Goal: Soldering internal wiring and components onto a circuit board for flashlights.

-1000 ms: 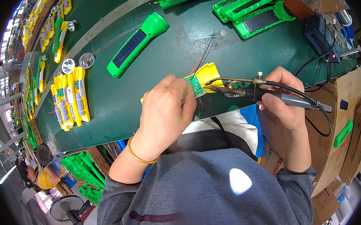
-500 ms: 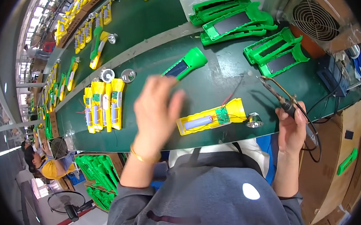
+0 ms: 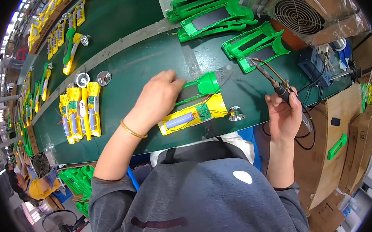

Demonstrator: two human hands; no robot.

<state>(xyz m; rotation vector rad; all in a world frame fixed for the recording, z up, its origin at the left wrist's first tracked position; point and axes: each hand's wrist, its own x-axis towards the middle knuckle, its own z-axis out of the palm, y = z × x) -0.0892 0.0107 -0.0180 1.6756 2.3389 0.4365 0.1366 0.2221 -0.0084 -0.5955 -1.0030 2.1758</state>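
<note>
My left hand has its fingers closed on the narrow end of a green flashlight shell half, its hollow side turned up. Right below that, a yellow flashlight shell half lies on the bench, holding a purple battery and a green circuit board. Thin wires run from the board to a shiny reflector cup beside its wide end. In my right hand is a soldering iron, a thin brass-coloured tube alongside it, tip pointing up and left above the bench.
Several filled yellow halves stand side by side at left, near a reflector and a clear lens. Green shells are stacked at the back. A blue box with cables and a boxed fan stand at right.
My left hand has taken hold of the green shell half, turned its hollow side up and brought it close beside the yellow half. The whole view has shifted; the soldering iron stays in my right hand.
</note>
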